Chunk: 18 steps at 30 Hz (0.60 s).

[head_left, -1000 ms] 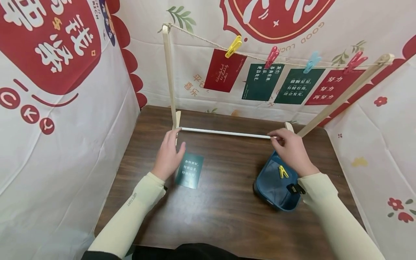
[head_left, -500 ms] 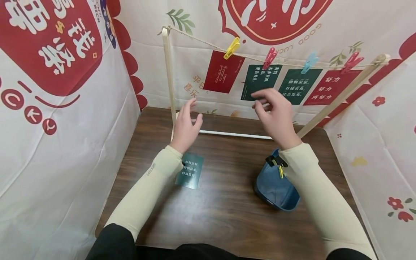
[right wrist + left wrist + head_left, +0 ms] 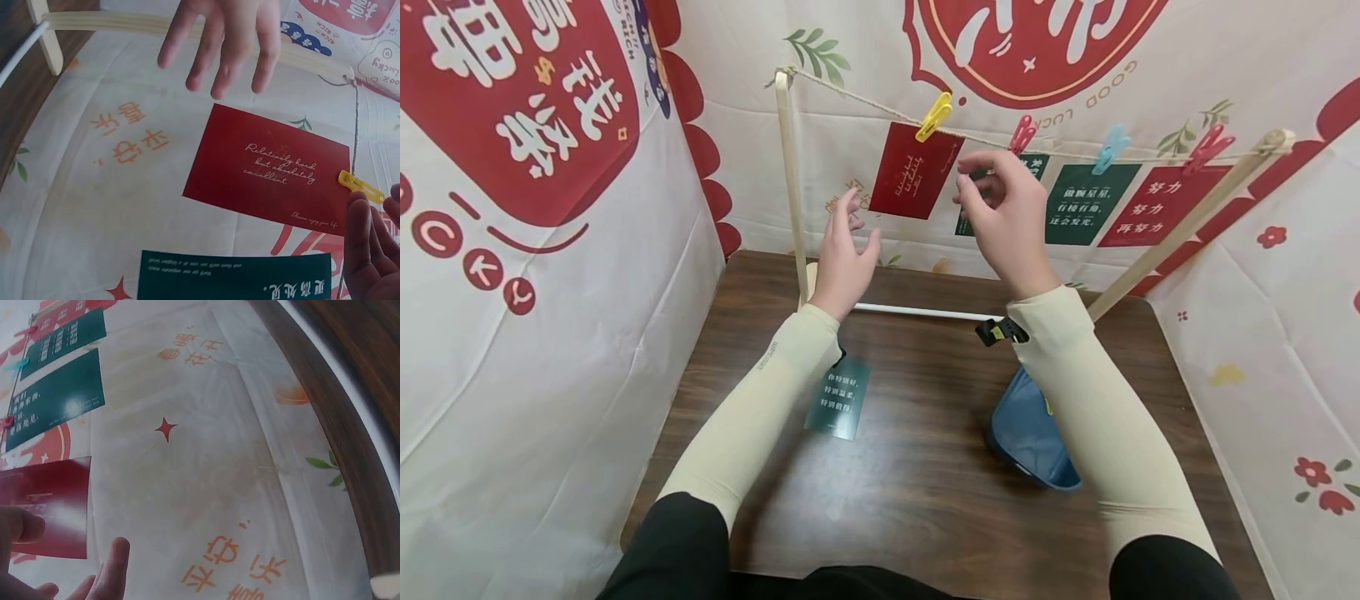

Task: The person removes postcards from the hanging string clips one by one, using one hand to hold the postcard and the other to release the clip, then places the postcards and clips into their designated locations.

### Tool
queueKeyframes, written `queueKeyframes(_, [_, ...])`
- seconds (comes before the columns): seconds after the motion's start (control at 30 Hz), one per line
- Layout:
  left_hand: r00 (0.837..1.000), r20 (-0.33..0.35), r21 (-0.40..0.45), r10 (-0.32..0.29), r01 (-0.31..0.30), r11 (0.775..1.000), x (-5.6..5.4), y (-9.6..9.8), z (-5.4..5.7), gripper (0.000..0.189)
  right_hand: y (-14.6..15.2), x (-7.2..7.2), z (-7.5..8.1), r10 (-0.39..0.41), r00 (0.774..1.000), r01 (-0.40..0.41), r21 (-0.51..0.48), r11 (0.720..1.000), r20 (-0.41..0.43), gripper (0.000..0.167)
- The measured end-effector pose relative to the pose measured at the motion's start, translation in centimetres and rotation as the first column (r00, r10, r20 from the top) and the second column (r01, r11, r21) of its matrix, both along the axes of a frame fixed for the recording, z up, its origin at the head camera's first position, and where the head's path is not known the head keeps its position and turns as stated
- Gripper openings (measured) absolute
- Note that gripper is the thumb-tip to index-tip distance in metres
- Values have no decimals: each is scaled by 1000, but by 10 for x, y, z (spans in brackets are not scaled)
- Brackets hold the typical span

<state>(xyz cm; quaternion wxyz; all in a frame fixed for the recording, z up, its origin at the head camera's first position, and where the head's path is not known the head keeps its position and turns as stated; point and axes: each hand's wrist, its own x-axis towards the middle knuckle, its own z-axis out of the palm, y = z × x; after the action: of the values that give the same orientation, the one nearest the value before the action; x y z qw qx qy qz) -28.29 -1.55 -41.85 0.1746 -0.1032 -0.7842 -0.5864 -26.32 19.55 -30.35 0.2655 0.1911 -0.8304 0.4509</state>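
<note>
Head view: the red rectangular paper card with pale script (image 3: pixel 913 179) hangs between the two hands, clipped to the thin twisted cord (image 3: pixel 857 90) by a yellow plastic clip (image 3: pixel 934 117), its long axis running downward at a slant. The left hand (image 3: pixel 844 262), fingers apart, holds nothing; the right hand (image 3: pixel 1007 217), fingers loosely bent, also holds nothing and is nearer the clip; contact cannot be told. Counted: four hanging cards, two red, two dark-green (image 3: pixel 1090 204); four clips on the cord, one yellow, two pink, one blue; one dark-green card on the brown wooden table (image 3: pixel 910 500); one blue plastic basket (image 3: pixel 1026 425), one yellow clip partly visible inside.
</note>
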Motion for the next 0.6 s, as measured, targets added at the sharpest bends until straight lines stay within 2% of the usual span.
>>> queueKeyframes(0.17, [999, 36, 57, -34, 32, 998, -12, 5, 1, 74, -10, -12, 10, -7, 999, 10, -83, 996, 36, 36])
queueKeyframes(0.3, [994, 69, 166, -83, 70, 984, -15, 9, 2, 81, -19, -21, 19, 9, 997, 3, -162, 987, 75, 43])
queueKeyframes(0.43, [986, 88, 304, -140, 108, 947, -14, 14, 5, 86, -27, -23, 30, 49, 992, -16, -259, 966, 119, 49])
queueKeyframes(0.6, [981, 86, 440, -176, 121, 890, -12, 19, 10, 85, -29, -36, 36, 145, 971, -70, -352, 933, 191, 63])
